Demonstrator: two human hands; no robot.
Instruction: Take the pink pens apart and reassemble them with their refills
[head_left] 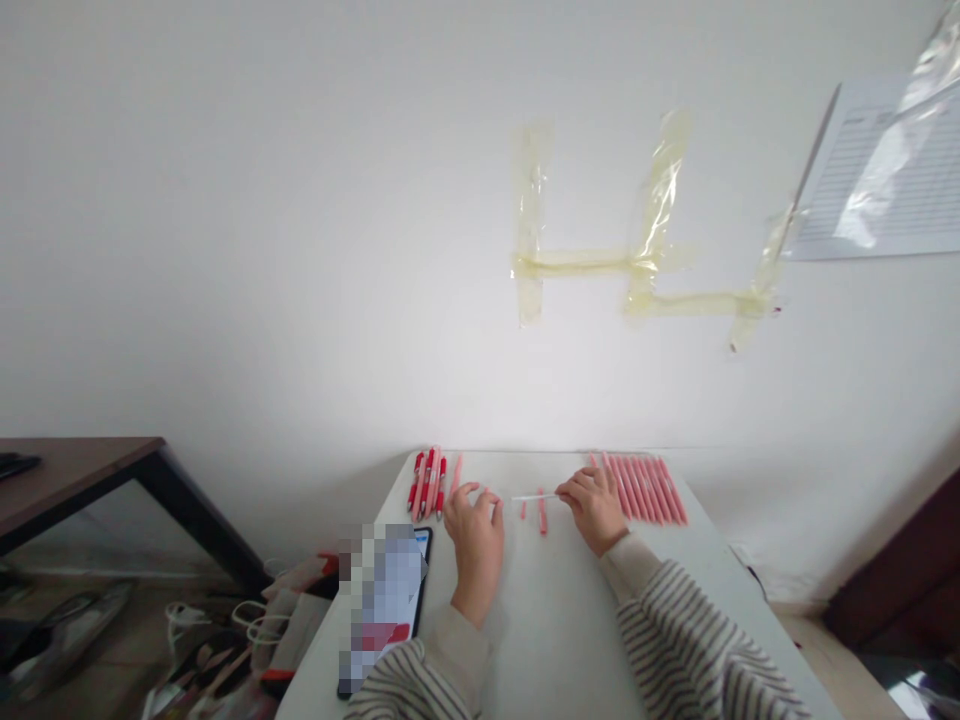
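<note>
Over the white table, my right hand pinches a thin white pen refill that points left towards my other hand. My left hand has its thumb and fingertips drawn together around something small and pinkish, too small to make out. Between the hands lie a short pink pen part and a longer pink pen barrel. Beyond my left fingers rests another pink pen piece. A neat row of pink pens lies just right of my right hand.
Several red and pink pens lie together at the table's back left. Nearer, a phone lies along the left edge, its screen partly blurred. Behind the table stands a white wall with yellowish tape. A dark desk is at left.
</note>
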